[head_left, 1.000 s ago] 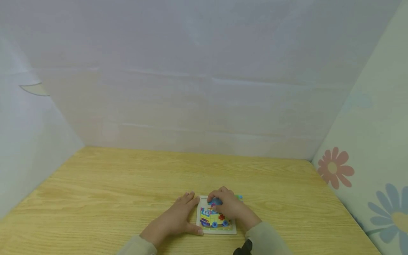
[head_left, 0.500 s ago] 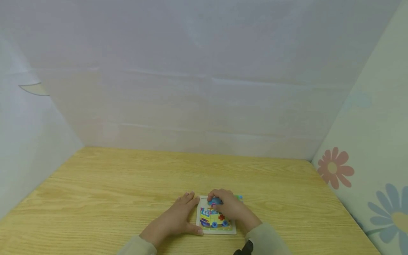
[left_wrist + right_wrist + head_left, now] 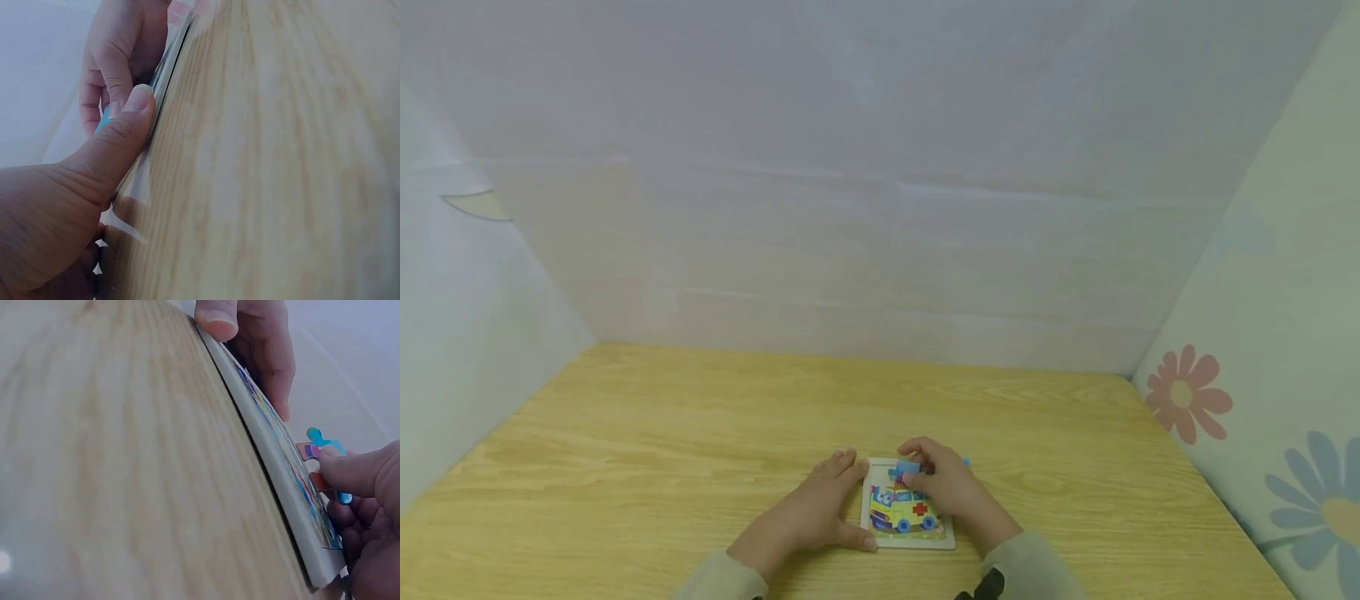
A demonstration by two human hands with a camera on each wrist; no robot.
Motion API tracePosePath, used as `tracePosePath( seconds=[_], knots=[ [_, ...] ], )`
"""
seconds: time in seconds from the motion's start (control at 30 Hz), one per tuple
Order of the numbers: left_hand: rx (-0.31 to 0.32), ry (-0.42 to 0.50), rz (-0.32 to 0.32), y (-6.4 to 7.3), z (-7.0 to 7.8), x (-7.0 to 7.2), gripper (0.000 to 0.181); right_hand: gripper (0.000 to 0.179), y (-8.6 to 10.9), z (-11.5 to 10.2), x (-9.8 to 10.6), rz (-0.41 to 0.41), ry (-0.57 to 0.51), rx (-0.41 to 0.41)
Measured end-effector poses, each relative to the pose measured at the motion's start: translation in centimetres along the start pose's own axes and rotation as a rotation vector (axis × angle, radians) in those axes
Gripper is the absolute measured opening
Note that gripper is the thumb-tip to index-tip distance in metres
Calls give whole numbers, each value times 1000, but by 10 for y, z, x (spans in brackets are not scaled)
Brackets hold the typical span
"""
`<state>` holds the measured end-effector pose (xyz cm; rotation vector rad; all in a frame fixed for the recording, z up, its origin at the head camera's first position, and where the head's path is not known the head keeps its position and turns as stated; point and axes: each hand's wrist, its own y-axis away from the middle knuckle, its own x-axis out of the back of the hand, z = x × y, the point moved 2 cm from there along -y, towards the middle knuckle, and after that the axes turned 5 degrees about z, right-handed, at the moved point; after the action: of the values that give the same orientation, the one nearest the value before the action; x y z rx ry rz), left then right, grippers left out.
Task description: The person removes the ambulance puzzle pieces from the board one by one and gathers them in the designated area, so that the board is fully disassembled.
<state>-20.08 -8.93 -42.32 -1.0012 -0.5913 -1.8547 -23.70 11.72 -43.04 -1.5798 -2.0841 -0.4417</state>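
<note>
A small jigsaw puzzle in a pale tray (image 3: 917,546) lies on the table, its picture (image 3: 898,510) showing a yellow ambulance with a red cross. My left hand (image 3: 816,512) rests along the tray's left side, thumb at the near corner and index fingertip at the far one, fingers fairly straight. My right hand (image 3: 951,483) pinches a blue puzzle piece (image 3: 907,469) over the upper part of the tray. In the right wrist view this puzzle piece (image 3: 334,449) stands tilted above the picture, the thumb on its face; the fingers behind it are partly hidden.
Beyond my right hand a bit of another blue piece (image 3: 966,461) shows, mostly hidden. The wood-grain table (image 3: 700,425) stretches around the tray. Pale walls enclose it at the back and both sides, with a red flower print (image 3: 1183,394) on the right.
My right index finger has lifted and my right hand shifted slightly to the right, so more of the blue piece shows. The left hand and tray stay practically still.
</note>
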Motion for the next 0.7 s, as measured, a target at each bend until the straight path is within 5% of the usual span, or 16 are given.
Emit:
tracePosePath(
  seconds=[0.23, 0.57, 0.7],
  knots=[
    [-3, 3, -6, -1, 1, 1, 105, 25, 0, 2, 2, 78, -171, -48],
    [1, 10, -1, 0, 2, 1, 106, 27, 3, 2, 7, 285, -390, -234],
    [9, 12, -6, 0, 2, 1, 107, 27, 5, 2, 9, 332, -475, -232]
  ],
)
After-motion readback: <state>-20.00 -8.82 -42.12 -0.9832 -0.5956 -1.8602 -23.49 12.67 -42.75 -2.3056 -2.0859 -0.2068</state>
